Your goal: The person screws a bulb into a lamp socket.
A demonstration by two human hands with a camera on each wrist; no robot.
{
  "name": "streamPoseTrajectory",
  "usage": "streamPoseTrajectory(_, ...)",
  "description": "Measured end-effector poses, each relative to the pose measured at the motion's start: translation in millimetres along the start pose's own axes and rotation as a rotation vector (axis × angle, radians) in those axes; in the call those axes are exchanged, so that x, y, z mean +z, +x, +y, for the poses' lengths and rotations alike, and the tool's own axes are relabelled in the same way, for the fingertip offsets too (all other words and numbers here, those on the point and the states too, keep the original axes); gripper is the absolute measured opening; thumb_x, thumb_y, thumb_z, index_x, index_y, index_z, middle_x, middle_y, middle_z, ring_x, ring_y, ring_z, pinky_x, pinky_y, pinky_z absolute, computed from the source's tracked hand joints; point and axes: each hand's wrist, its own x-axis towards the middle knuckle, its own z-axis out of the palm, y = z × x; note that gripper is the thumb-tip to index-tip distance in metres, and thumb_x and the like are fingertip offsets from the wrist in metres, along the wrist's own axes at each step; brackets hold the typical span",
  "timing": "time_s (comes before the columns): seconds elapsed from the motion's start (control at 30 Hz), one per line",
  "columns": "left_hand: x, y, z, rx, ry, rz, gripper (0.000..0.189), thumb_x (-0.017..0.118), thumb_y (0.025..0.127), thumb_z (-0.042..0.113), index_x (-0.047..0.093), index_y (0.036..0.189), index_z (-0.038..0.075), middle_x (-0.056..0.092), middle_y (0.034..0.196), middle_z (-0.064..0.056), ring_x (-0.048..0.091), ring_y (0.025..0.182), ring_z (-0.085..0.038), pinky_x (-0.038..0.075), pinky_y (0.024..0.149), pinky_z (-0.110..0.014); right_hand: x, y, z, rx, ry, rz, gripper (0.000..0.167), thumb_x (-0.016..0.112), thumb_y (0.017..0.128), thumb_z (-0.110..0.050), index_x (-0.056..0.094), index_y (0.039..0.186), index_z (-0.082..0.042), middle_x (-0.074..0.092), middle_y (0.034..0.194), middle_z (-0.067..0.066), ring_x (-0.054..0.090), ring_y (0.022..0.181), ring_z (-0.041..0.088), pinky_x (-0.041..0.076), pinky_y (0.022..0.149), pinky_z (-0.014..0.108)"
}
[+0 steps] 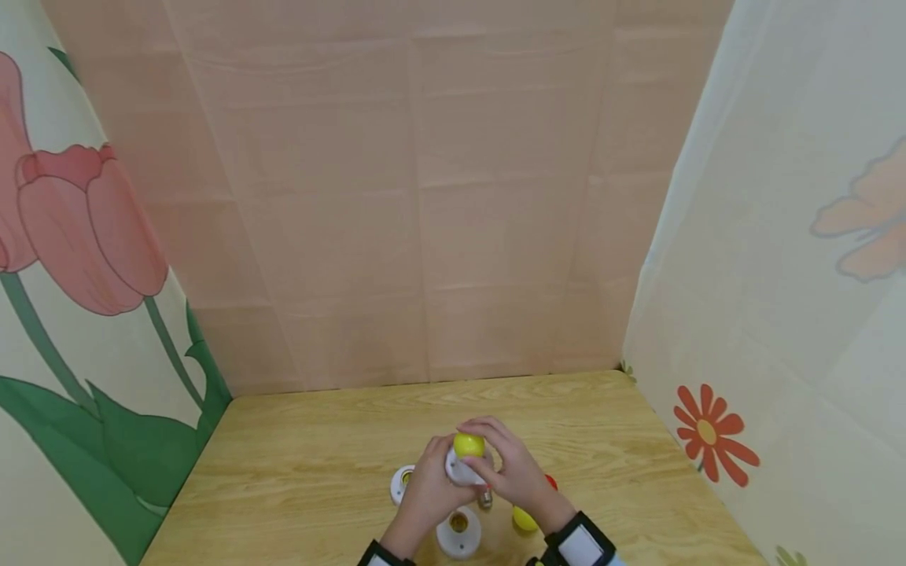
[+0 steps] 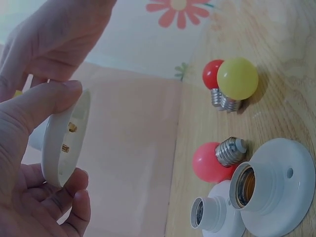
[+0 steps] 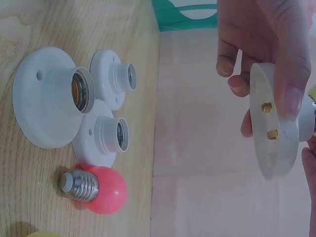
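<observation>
Raised over the table, my left hand grips a round white lamp socket by the edge of its base. Brass terminals show on the base's underside in both wrist views. A yellow light bulb stands at the socket's mouth. The thumb and fingers of my right hand pinch this bulb from the right. Its screw end is partly visible at the socket in the right wrist view, where the frame edge cuts the bulb off.
Below the hands, three white sockets stand on the wooden table, mouths up. A pinkish-red bulb lies beside them. Farther right are a red bulb and another yellow bulb. Printed cloth hangs along the sides.
</observation>
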Motion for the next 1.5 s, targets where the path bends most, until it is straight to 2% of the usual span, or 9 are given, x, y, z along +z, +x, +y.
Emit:
streamPoseTrajectory(0.17,-0.1,-1.3,1.5,0.006,0.010,0.008,0.082,0.088,0.063,0.044,0.055,0.131,0.012,0.058,0.116,0.000,0.060,0.099,-0.016,0.054,0.081,-0.039,-1,2.6,-7,0.028,-0.010,0.035,0.045,0.079,0.077,-0.003,0.062,0.118,-0.008,0.060,0.112,0.005,0.061,0.101,0.019,0.050,0.092,0.022)
streamPoseTrajectory(0.3,0.2,-2.0,2.4,0.020,0.016,0.014,0.079,0.088,0.064,0.039,0.055,0.131,0.013,0.058,0.115,0.000,0.061,0.100,-0.017,0.054,0.082,-0.041,5,-2.8,2,0.063,-0.025,0.057,0.044,0.081,0.077,-0.011,0.062,0.117,-0.013,0.059,0.111,-0.003,0.060,0.101,0.012,0.051,0.090,0.021)
streamPoseTrajectory(0.5,1.2,-2.6,0.7,0.033,0.020,0.018,0.080,0.088,0.064,0.041,0.055,0.131,0.012,0.058,0.115,0.000,0.061,0.099,-0.016,0.055,0.080,-0.039,6,-2.7,0,0.101,-0.062,0.078,0.042,0.081,0.078,-0.020,0.061,0.114,-0.014,0.058,0.106,-0.004,0.060,0.096,0.011,0.054,0.085,0.024)
streamPoseTrajectory(0.7,1.0,-1.9,0.6,0.011,0.001,0.004,0.081,0.087,0.065,0.043,0.055,0.132,0.013,0.058,0.117,-0.001,0.060,0.099,-0.016,0.055,0.080,-0.039,8,-2.6,-2,0.147,-0.088,0.106,0.041,0.082,0.076,-0.024,0.061,0.112,-0.019,0.056,0.104,-0.011,0.059,0.095,0.006,0.054,0.083,0.024)
streamPoseTrajectory(0.87,0.9,-1.0,-0.1,0.002,-0.004,-0.004,0.082,0.087,0.065,0.044,0.054,0.133,0.013,0.057,0.119,-0.001,0.060,0.100,-0.017,0.055,0.080,-0.040,10,-2.8,-2,0.125,-0.097,0.129,0.042,0.083,0.076,-0.022,0.062,0.111,-0.017,0.056,0.103,-0.008,0.059,0.092,0.008,0.054,0.081,0.023)
streamPoseTrajectory(1.07,1.1,-1.6,-0.5,0.004,0.010,0.007,0.081,0.087,0.065,0.044,0.054,0.132,0.013,0.058,0.118,0.001,0.060,0.102,-0.017,0.054,0.084,-0.039,9,-2.6,-3,0.113,-0.082,0.118,0.043,0.082,0.077,-0.023,0.062,0.113,-0.013,0.058,0.106,-0.006,0.060,0.097,0.009,0.053,0.086,0.023)
streamPoseTrajectory(1.33,1.8,-2.0,-1.2,0.012,0.032,0.019,0.077,0.084,0.068,0.047,0.055,0.131,0.014,0.058,0.121,-0.001,0.060,0.107,-0.021,0.054,0.087,-0.044,10,-3.1,-10,0.228,-0.119,0.093,0.053,0.081,0.077,-0.037,0.057,0.120,-0.019,0.057,0.113,-0.008,0.058,0.102,0.010,0.054,0.088,0.037)
streamPoseTrajectory(1.5,2.1,-1.3,-1.1,-0.005,0.034,0.027,0.077,0.084,0.067,0.045,0.055,0.131,0.014,0.058,0.121,0.000,0.060,0.109,-0.022,0.053,0.090,-0.046,12,-2.3,-13,0.323,-0.174,0.125,0.059,0.083,0.072,-0.042,0.056,0.117,-0.018,0.054,0.109,-0.012,0.054,0.096,0.004,0.054,0.083,0.032)
